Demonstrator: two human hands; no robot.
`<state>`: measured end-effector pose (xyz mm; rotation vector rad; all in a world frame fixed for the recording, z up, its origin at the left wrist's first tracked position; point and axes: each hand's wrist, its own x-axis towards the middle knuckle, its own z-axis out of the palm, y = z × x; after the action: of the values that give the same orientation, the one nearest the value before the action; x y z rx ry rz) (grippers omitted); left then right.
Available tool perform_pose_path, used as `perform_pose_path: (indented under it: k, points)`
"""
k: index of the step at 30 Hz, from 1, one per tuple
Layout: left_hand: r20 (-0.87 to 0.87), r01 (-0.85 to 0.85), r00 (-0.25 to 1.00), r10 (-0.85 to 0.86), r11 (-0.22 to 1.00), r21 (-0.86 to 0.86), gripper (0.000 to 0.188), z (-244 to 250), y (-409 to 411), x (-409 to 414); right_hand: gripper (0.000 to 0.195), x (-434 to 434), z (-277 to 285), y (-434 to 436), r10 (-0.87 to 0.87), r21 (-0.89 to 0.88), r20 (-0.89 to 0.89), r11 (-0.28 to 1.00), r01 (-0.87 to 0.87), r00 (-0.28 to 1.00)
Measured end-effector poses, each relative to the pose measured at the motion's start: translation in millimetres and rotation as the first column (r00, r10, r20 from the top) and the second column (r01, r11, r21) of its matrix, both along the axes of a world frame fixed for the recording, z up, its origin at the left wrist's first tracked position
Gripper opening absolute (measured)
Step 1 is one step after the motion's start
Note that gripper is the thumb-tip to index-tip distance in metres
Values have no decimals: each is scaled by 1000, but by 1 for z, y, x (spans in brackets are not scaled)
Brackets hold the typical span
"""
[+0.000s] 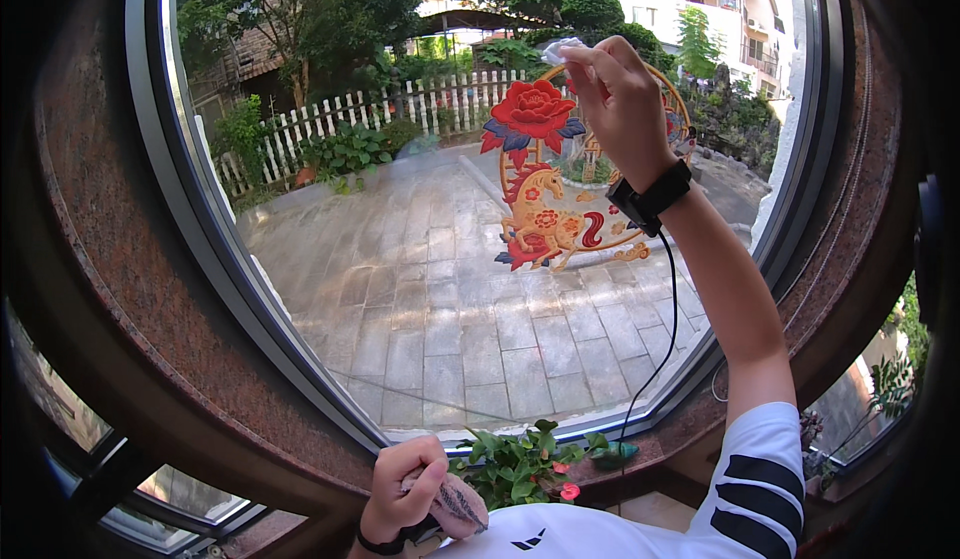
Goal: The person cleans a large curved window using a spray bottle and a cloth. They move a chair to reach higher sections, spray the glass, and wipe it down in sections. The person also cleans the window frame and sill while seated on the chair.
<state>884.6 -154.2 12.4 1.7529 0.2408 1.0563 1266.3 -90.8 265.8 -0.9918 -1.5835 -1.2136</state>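
My right hand (619,98) is raised to the window pane (420,259), pinching a crumpled white tissue or cloth (562,50) in its fingertips. Right beside it is a round decal (546,218) with a golden horse, red flowers and a yellow ring; my hand and forearm cover part of it. Low in front of my body, my left hand (405,488) is closed around a bunched pinkish cloth (454,503) with a dark grey stripe. Whether the tissue presses on the glass I cannot tell.
A potted plant with green leaves (514,465) and red blooms stands below the window. A black cable (673,311) hangs from the device (634,203) on my right wrist. Grey window frame (214,251) and reddish stone surround (120,259) enclose the pane. A beaded cord (838,191) hangs at right.
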Motion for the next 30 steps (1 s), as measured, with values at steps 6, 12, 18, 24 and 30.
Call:
perform_pose_path:
  k: [6, 12, 18, 24, 30]
  points:
    - [-14, 35, 999, -36, 999, -36, 17, 0, -4, 2, 26, -48, -110, 28, 87, -258, 287, 966, -10, 954]
    - [22, 42, 999, -42, 999, -3, 15, -4, -9, -11, 24, -54, -198, 19, 121, -399, 525, 909, 118, 843]
    - [61, -9, 998, 7, 1000, 26, 16, -11, -14, -38, 21, -50, -168, 23, 14, -229, 597, 961, 154, 802]
    - [72, -72, 995, 75, 997, -37, 26, -14, -18, -60, 15, -68, -13, 46, -1, 16, 193, 1000, -3, 981]
    - [94, -29, 995, 32, 999, -36, 16, -26, -12, -86, 18, -84, -38, 53, 20, -47, 179, 999, -12, 984]
